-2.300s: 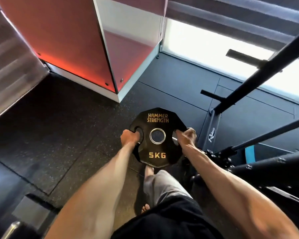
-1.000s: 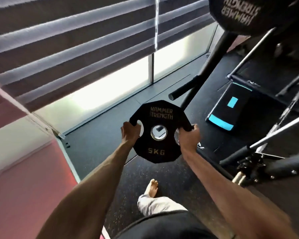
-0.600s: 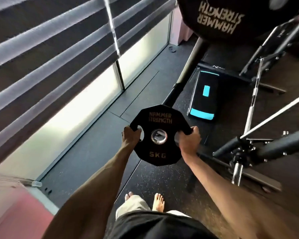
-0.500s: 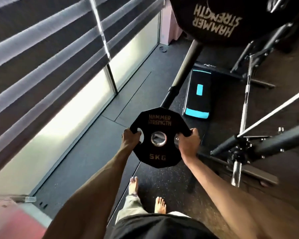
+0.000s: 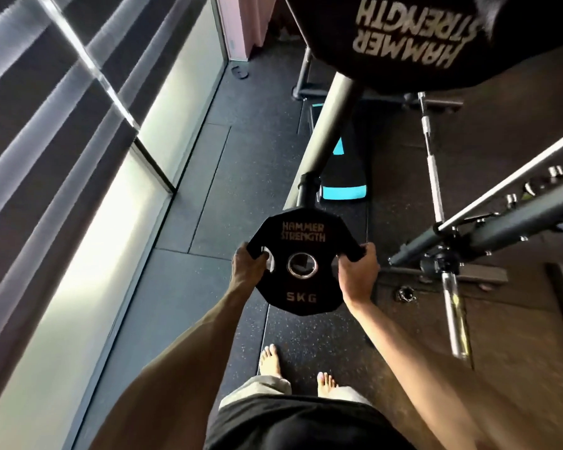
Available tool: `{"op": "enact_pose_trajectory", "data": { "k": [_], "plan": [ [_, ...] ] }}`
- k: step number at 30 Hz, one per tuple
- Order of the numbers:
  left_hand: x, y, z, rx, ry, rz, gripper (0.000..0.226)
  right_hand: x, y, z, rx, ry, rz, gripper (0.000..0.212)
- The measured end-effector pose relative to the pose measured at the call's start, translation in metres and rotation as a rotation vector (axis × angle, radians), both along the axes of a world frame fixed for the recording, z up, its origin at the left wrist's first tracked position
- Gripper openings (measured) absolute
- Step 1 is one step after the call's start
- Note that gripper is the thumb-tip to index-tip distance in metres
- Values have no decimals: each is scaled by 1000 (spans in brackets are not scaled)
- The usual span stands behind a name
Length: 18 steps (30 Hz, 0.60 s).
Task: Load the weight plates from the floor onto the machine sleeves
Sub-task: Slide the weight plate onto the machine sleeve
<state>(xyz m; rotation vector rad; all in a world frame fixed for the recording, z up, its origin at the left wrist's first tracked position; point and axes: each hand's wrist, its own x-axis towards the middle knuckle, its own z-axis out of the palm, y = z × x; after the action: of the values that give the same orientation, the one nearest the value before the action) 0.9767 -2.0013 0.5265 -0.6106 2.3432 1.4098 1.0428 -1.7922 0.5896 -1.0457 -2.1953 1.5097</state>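
Left hand (image 5: 247,266) and right hand (image 5: 358,274) each grip a side slot of the plate (image 5: 301,297), held off the floor just short of what looks like the sleeve (image 5: 325,141) end, so line its hole with that end and push squarely toward the big plate (image 5: 403,43).

The person wears a black garment (image 5: 306,423) at the waist and light grey trousers (image 5: 260,389); forearms (image 5: 182,368) and feet (image 5: 270,360) are bare.
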Motion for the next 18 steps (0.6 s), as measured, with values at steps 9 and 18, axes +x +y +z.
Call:
{"op": "enact_pose_trajectory", "data": {
  "k": [9, 18],
  "plan": [
    [-2, -11, 13, -31, 45, -91, 20, -3, -19, -22, 36, -78, 11, 23],
    [-8, -10, 12, -11, 112, -129, 20, 0, -19, -14, 5, -76, 11, 16]
  ]
}}
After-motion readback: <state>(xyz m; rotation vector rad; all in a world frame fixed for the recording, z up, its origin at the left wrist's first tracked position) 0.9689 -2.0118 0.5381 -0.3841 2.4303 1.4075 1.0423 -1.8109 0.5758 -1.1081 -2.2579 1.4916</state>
